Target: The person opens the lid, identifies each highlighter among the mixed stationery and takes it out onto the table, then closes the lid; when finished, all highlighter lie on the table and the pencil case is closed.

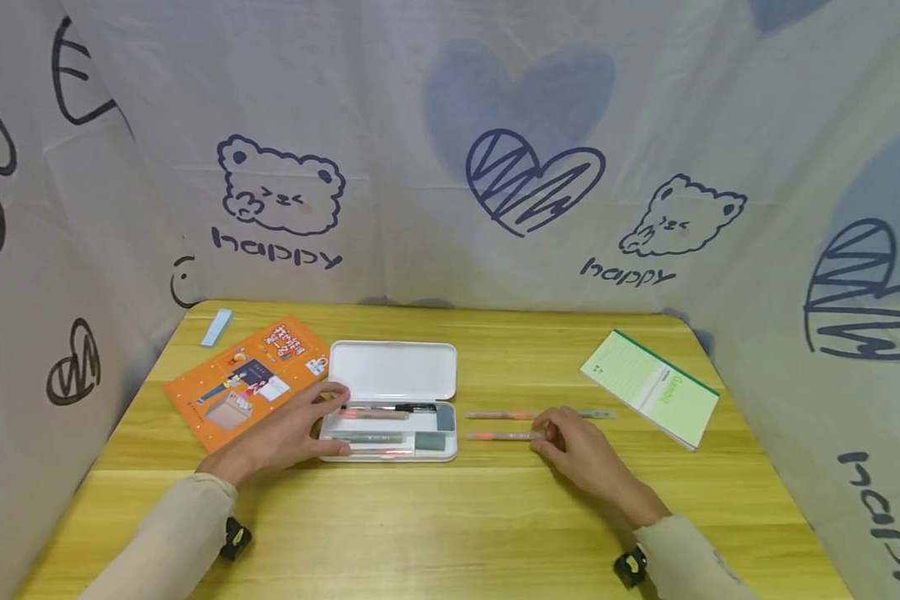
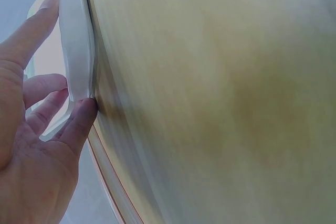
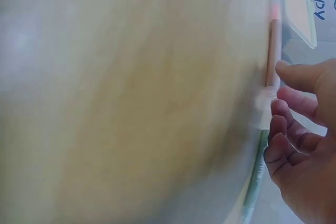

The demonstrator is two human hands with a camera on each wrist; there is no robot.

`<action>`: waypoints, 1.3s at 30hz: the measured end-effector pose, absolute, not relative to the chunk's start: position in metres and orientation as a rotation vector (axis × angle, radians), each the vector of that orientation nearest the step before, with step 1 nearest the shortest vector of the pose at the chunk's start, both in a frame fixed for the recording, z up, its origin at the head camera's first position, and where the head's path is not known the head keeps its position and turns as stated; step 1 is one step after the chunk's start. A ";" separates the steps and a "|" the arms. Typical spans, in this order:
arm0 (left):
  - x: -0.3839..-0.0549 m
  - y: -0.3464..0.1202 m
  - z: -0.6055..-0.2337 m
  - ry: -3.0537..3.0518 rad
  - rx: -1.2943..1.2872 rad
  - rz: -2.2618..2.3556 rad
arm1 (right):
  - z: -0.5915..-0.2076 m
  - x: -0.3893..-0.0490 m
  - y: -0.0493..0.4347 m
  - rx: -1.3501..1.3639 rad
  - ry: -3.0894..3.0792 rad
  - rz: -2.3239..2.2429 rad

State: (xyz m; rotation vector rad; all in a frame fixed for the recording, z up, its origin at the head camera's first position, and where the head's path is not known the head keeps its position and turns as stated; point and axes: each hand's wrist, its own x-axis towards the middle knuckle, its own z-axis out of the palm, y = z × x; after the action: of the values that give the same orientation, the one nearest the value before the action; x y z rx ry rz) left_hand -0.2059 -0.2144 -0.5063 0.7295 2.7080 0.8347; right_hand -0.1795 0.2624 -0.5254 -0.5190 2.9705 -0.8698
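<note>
A white pencil case (image 1: 393,371) lies with its lid raised. Inside are a pink pen (image 1: 375,414), a black pen (image 1: 417,407), a green pen (image 1: 367,437), a grey-green block (image 1: 445,417) and a darker green block (image 1: 429,441). My left hand (image 1: 288,432) grips the case's left end, thumb at the front edge and fingers farther back; the left wrist view shows the thumb against its white wall (image 2: 77,40). To the right, my right hand (image 1: 581,450) pinches the right end of a pink pen (image 1: 498,436) lying along the table. Behind it lies another pink pen (image 1: 498,415), partly hidden by the fingers.
An orange book (image 1: 217,392) lies left of the case, with a small light-blue strip (image 1: 217,327) behind it. At the right is a green notepad (image 1: 656,387). A printed cloth (image 1: 412,250) hangs along the back and sides of the wooden table (image 1: 420,533).
</note>
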 end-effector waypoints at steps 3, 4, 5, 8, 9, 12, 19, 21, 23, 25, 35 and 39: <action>-0.206 -0.214 -0.506 2.712 0.736 0.831 | -0.520 -0.181 0.259 -0.533 3.009 -0.882; -0.206 -0.214 -0.506 2.712 0.737 0.829 | -0.517 -0.182 0.255 -0.542 3.019 -0.888; -0.206 -0.214 -0.506 2.714 0.739 0.827 | -0.514 -0.183 0.252 -0.560 3.027 -0.891; -0.206 -0.214 -0.507 2.716 0.742 0.825 | -0.507 -0.186 0.234 -0.605 3.024 -0.914; -0.206 -0.214 -0.507 2.715 0.740 0.825 | -0.504 -0.186 0.227 -0.625 3.014 -0.925; -0.206 -0.215 -0.508 2.713 0.733 0.827 | -0.500 -0.188 0.202 -0.679 2.975 -0.951; -0.206 -0.214 -0.508 2.709 0.735 0.829 | -0.498 -0.184 0.142 -0.879 2.831 -0.959; -0.206 -0.214 -0.508 2.709 0.735 0.832 | -0.499 -0.183 0.127 -0.946 2.798 -0.920; -0.206 -0.214 -0.508 2.710 0.736 0.831 | -0.501 -0.182 0.114 -0.981 2.784 -0.866; -0.206 -0.214 -0.508 2.708 0.737 0.837 | -0.504 -0.182 0.104 -1.007 2.792 -0.802; -0.206 -0.215 -0.507 2.712 0.737 0.844 | -0.503 -0.183 0.078 -1.073 2.952 -0.516; -0.206 -0.215 -0.506 2.718 0.747 0.842 | -0.505 -0.181 0.072 -1.117 2.991 -0.457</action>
State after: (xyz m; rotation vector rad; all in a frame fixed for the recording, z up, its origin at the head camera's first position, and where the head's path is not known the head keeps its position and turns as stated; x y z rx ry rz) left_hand -0.2064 -0.2147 -0.5062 0.7467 2.7185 0.8422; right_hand -0.1810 0.0719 -0.5048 -1.1175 2.9908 -0.4567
